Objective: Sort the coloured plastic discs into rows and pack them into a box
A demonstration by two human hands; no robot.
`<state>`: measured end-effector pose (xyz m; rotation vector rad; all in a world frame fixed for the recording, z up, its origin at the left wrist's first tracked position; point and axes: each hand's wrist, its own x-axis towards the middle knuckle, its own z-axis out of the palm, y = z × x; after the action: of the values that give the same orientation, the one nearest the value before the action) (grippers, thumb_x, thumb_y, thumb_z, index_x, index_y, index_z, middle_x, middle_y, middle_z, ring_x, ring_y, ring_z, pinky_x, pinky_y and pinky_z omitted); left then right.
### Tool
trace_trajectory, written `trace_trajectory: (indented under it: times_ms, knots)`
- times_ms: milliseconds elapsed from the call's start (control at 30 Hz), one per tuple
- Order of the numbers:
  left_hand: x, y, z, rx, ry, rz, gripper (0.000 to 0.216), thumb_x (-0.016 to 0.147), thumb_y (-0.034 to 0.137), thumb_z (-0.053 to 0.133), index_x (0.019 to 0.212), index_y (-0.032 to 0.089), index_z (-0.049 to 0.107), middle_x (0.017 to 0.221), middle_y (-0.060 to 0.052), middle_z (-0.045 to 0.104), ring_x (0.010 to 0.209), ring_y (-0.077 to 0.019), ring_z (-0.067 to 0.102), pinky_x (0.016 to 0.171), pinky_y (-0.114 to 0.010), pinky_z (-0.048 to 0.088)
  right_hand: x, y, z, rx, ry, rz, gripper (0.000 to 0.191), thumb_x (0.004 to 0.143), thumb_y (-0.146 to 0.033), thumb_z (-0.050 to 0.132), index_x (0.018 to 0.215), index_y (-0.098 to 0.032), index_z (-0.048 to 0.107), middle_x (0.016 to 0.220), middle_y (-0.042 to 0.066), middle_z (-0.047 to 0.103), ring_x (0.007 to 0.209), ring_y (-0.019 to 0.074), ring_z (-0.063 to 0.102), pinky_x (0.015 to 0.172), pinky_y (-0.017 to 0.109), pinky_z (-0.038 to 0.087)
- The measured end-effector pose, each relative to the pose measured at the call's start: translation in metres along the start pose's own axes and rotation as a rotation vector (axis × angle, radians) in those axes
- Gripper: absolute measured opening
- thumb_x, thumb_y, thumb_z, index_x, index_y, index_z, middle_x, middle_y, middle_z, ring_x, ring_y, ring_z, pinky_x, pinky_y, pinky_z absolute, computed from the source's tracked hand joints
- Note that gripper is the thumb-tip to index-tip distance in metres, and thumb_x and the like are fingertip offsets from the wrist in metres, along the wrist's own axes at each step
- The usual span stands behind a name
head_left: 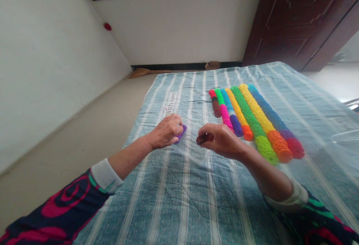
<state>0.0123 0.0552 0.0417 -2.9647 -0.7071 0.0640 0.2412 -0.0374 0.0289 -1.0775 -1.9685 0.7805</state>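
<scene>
A clear plastic box (196, 158) lies before me on the striped cloth, partly hidden by my hands. My left hand (166, 131) is over its left side, fingers closed around purple notched discs (181, 133). Opposite it, my right hand (223, 139) grips a short stack of dark brown discs (201, 139) between thumb and fingers. To the right lie several long rows of stacked discs, grouped by colour. Among them are a green row (246, 112), a yellow row (258, 111) and a blue row (266, 109). The shortest row ends in brown discs (216, 109).
A blue-grey striped cloth (157, 211) covers the table. Another clear plastic container (346, 138) stands at the right edge. Beyond the table are a broom (140, 73) on the floor, a white wall and a dark red door (294, 24).
</scene>
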Motion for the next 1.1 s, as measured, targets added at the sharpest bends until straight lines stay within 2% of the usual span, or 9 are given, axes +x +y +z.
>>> trace_trajectory:
  times_ms: [233,467,600,733,900,1100]
  knots:
    - [0.0,0.0,-0.006,-0.017,0.007,0.038,0.024,0.069,0.019,0.068,0.093,0.021,0.063,0.1,-0.005,0.063,0.104,-0.024,0.048,0.092,-0.04,0.038,0.0,0.0,0.0,-0.013,-0.007,0.008,0.012,0.073,-0.008,0.068,0.08,-0.015,0.063,0.075,-0.001,0.068,0.066,0.0092,0.061,0.061,0.02,0.043]
    - [0.0,0.001,-0.005,0.013,0.012,0.014,0.025,0.071,0.018,0.064,0.096,0.019,0.062,0.101,-0.006,0.064,0.104,-0.0247,0.049,0.092,-0.04,0.038,0.0,-0.001,0.0,-0.009,-0.019,0.02,0.012,0.074,-0.007,0.068,0.081,-0.016,0.063,0.076,-0.001,0.068,0.067,0.0096,0.061,0.062,0.02,0.044]
    - [-0.002,0.001,-0.003,0.001,0.071,-0.024,0.026,0.07,0.018,0.065,0.096,0.016,0.061,0.103,-0.01,0.061,0.101,-0.0253,0.05,0.091,-0.04,0.04,-0.002,0.0,0.001,0.004,-0.023,0.01,0.012,0.074,-0.007,0.068,0.08,-0.016,0.062,0.077,-0.001,0.068,0.068,0.0097,0.062,0.063,0.02,0.044]
    - [-0.006,0.002,-0.002,0.002,0.125,-0.094,0.036,0.068,0.019,0.067,0.102,0.012,0.058,0.107,-0.013,0.059,0.108,-0.0284,0.049,0.096,-0.044,0.038,-0.003,0.0,0.005,0.026,-0.037,0.013,0.014,0.074,-0.005,0.066,0.08,-0.017,0.061,0.077,-0.001,0.069,0.069,0.0102,0.063,0.063,0.021,0.045]
    - [-0.012,0.004,0.001,-0.035,0.131,-0.208,0.067,0.065,0.02,0.07,0.127,0.012,0.045,0.121,-0.014,0.056,0.116,-0.0301,0.047,0.101,-0.046,0.035,-0.004,-0.003,0.008,-0.004,-0.065,0.053,0.016,0.072,-0.003,0.065,0.081,-0.017,0.063,0.078,-0.001,0.069,0.07,0.0118,0.063,0.063,0.023,0.046]
    - [-0.019,0.006,0.009,-0.243,0.051,-0.445,0.081,0.065,0.022,0.069,0.139,0.019,0.034,0.122,-0.01,0.059,0.105,-0.0234,0.058,0.088,-0.034,0.046,-0.006,-0.005,0.014,-0.056,-0.038,0.056,0.014,0.074,-0.005,0.064,0.08,-0.018,0.063,0.075,-0.001,0.066,0.066,0.012,0.06,0.059,0.023,0.044]
